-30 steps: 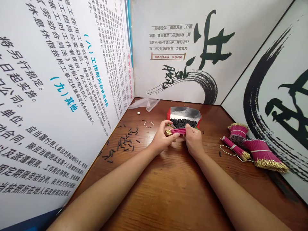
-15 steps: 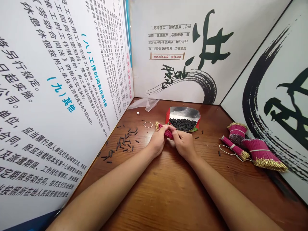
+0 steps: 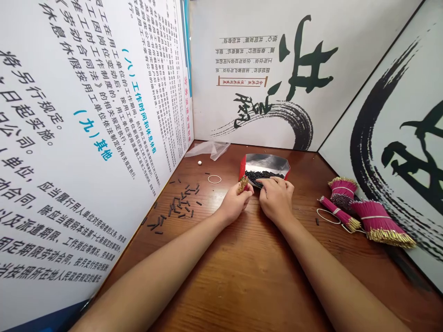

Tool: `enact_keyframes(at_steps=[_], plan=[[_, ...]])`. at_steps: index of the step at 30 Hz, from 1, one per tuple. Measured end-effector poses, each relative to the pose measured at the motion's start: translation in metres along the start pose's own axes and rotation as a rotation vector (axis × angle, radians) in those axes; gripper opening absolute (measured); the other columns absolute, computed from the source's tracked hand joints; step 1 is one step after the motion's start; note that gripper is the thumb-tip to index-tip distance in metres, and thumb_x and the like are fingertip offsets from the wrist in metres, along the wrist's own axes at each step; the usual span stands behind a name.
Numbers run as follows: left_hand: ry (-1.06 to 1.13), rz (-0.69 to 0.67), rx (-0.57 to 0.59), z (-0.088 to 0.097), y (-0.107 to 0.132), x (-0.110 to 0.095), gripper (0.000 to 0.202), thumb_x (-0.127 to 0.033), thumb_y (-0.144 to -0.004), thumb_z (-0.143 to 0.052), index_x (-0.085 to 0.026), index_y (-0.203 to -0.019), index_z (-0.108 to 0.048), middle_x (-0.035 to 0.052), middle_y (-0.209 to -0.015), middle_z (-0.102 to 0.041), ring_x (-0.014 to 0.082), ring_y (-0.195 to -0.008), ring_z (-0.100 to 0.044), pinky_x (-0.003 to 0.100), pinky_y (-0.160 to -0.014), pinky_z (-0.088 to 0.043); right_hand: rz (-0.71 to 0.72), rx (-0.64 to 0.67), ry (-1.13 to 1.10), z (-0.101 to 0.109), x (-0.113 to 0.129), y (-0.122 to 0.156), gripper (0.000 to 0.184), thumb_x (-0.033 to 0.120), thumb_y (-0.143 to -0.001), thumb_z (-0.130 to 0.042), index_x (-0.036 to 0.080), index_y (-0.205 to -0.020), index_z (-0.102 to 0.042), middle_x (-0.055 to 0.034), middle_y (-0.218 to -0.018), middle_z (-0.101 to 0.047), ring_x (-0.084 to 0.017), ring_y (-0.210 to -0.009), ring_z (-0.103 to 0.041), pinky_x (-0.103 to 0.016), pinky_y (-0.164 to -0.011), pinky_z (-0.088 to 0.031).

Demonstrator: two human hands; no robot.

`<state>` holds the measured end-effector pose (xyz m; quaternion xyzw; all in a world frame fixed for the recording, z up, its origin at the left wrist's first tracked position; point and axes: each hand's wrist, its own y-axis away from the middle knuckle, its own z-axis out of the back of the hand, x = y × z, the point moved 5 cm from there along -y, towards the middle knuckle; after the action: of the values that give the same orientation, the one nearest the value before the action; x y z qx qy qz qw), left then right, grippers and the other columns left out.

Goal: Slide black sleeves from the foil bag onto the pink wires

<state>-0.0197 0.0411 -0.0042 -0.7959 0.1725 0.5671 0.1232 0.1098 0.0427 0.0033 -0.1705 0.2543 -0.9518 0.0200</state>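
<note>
My left hand (image 3: 236,204) is closed around a bundle of thin magenta wires (image 3: 243,185) with gold-coloured tips. The tips point up and away from me, and most of the bundle is hidden by the fingers. My right hand (image 3: 276,198) lies over the front edge of an opened red pouch (image 3: 268,161) with a silvery inside. Its fingers are apart and reach toward the short black tubes (image 3: 258,175) heaped in the pouch. Some fingertips are hard to make out. I see nothing held in that hand.
Loose black tubes (image 3: 182,203) lie scattered at left. A white rubber band (image 3: 214,179), a small white ball (image 3: 200,163) and a clear plastic bag (image 3: 209,150) sit further back. Tied magenta bundles (image 3: 375,214) rest at right. Printed panels (image 3: 256,115) wall the table.
Both hands were together on the wire bundle. The right hand has let go and moved right to the pouch. The left hand has turned the bundle so its gold tips point more upward.
</note>
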Motion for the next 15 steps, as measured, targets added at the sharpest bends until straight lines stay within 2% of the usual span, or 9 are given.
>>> enact_keyframes(at_steps=[3,7,12,15], plan=[[-0.142,-0.11,-0.025,-0.0011,0.0014,-0.0014,0.008,-0.023,-0.074,-0.055,-0.018,-0.076,-0.049,-0.0085,-0.053,-0.034,0.0059,-0.047,-0.028,0.021,-0.048,-0.022,0.041,0.065,0.057,-0.0048,0.0023,0.0017,0.036,0.016,-0.09,-0.045,0.027,-0.107,-0.075,-0.0012,-0.118,-0.074,-0.027,-0.123,-0.049,-0.047,-0.107,-0.016],[-0.22,-0.147,-0.022,-0.0023,0.0018,-0.0009,0.006,-0.023,-0.075,-0.053,-0.018,-0.074,-0.05,-0.0064,-0.056,-0.038,0.0086,-0.055,-0.034,0.024,-0.055,-0.028,0.059,0.123,0.114,-0.0105,0.0016,0.0031,0.036,0.019,-0.091,-0.046,0.029,-0.109,-0.075,0.0011,-0.122,-0.073,-0.027,-0.121,-0.05,-0.048,-0.109,-0.015],[-0.28,-0.189,-0.014,-0.0043,0.002,-0.004,0.007,-0.022,-0.075,-0.054,-0.017,-0.071,-0.051,-0.0049,-0.059,-0.041,0.0083,-0.056,-0.033,0.023,-0.055,-0.028,0.071,0.088,0.093,-0.0104,0.0005,0.0027,0.034,0.018,-0.09,-0.047,0.026,-0.106,-0.076,-0.0014,-0.114,-0.076,-0.027,-0.11,-0.053,-0.049,-0.106,-0.017],[-0.211,-0.145,-0.048,-0.0017,0.0009,-0.0027,0.005,-0.021,-0.075,-0.053,-0.018,-0.072,-0.05,-0.0064,-0.056,-0.037,0.007,-0.051,-0.03,0.023,-0.051,-0.024,0.063,0.033,0.039,-0.0075,-0.0001,0.002,0.036,0.016,-0.089,-0.045,0.024,-0.108,-0.075,-0.0035,-0.112,-0.076,-0.026,-0.107,-0.053,-0.047,-0.104,-0.02]])
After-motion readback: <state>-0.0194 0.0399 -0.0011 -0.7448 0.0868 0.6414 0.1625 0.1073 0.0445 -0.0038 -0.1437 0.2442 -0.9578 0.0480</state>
